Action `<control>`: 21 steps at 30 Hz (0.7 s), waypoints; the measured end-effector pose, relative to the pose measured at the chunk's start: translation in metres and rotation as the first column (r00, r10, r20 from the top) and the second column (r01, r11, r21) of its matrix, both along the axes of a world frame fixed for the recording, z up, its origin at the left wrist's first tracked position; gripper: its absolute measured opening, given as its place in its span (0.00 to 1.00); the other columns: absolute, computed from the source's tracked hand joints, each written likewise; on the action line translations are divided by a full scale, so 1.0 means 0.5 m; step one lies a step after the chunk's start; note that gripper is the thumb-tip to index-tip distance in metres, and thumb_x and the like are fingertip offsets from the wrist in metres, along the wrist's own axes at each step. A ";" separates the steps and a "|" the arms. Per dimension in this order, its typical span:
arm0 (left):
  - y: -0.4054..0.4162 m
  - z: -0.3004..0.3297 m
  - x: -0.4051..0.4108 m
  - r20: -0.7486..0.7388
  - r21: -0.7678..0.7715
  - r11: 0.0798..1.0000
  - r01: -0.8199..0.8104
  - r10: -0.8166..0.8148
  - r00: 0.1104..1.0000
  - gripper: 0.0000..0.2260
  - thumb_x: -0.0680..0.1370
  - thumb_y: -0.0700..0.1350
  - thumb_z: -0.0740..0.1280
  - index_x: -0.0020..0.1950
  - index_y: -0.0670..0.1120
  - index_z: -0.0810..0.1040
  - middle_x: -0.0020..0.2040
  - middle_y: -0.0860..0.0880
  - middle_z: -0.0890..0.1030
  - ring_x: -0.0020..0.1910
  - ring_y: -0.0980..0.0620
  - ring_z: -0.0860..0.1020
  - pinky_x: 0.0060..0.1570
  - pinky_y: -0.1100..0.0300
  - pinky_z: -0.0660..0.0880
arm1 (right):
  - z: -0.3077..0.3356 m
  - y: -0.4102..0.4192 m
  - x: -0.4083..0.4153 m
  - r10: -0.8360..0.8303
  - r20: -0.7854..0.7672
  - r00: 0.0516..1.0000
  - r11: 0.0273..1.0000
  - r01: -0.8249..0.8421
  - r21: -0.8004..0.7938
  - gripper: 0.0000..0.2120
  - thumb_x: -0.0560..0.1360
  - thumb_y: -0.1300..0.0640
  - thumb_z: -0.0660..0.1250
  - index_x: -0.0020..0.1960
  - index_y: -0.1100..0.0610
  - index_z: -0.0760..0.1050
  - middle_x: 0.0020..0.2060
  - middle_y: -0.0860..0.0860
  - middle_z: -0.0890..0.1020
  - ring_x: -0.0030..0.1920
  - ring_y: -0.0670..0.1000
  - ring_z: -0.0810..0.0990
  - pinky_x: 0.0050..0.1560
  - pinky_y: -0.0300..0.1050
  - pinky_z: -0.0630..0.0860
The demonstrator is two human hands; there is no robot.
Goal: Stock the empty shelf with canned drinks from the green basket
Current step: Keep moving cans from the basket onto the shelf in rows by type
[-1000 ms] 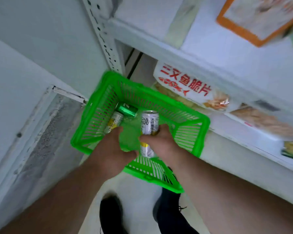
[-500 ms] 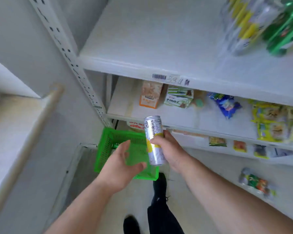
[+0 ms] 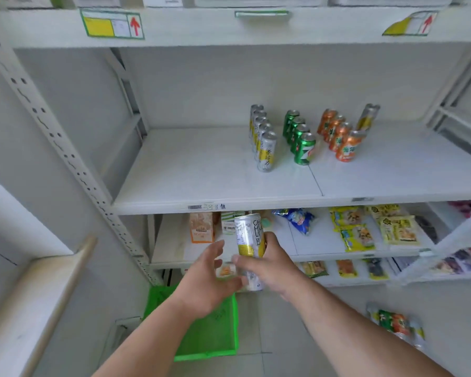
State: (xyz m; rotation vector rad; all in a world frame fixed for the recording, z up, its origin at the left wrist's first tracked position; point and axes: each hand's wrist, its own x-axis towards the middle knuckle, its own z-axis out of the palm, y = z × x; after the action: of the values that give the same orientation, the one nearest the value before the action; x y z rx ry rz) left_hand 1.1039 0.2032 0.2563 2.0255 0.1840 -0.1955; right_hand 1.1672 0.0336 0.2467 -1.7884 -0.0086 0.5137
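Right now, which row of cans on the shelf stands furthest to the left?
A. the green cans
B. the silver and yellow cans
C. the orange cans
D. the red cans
B: the silver and yellow cans line up left of the green cans, with the orange cans further right.

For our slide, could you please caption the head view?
Right hand lifts a silver-yellow can toward the shelf; left hand open.

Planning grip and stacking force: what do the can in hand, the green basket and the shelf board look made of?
Can: thin metal, glossy printed silver and yellow, with sheen. Green basket: moulded plastic, bright and uniform. Shelf board: matte white, probably painted metal or laminate; the look leaves it open.
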 end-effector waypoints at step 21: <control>-0.645 0.044 0.205 0.051 0.104 0.980 0.171 -0.177 0.983 0.45 0.67 0.57 0.79 0.78 0.56 0.59 0.71 0.57 0.68 0.70 0.58 0.68 0.40 0.72 0.73 | 0.058 -0.653 0.143 -0.291 0.101 0.951 0.957 0.289 0.030 0.25 0.64 0.50 0.84 0.57 0.48 0.77 0.47 0.48 0.86 0.48 0.48 0.86 0.52 0.50 0.84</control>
State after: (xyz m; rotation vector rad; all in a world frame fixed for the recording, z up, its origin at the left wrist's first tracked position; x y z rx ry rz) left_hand 1.2066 -0.1195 0.2781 2.1448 -0.0228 -0.2389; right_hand 1.2386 -0.2931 0.2757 -1.7624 0.1761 0.2079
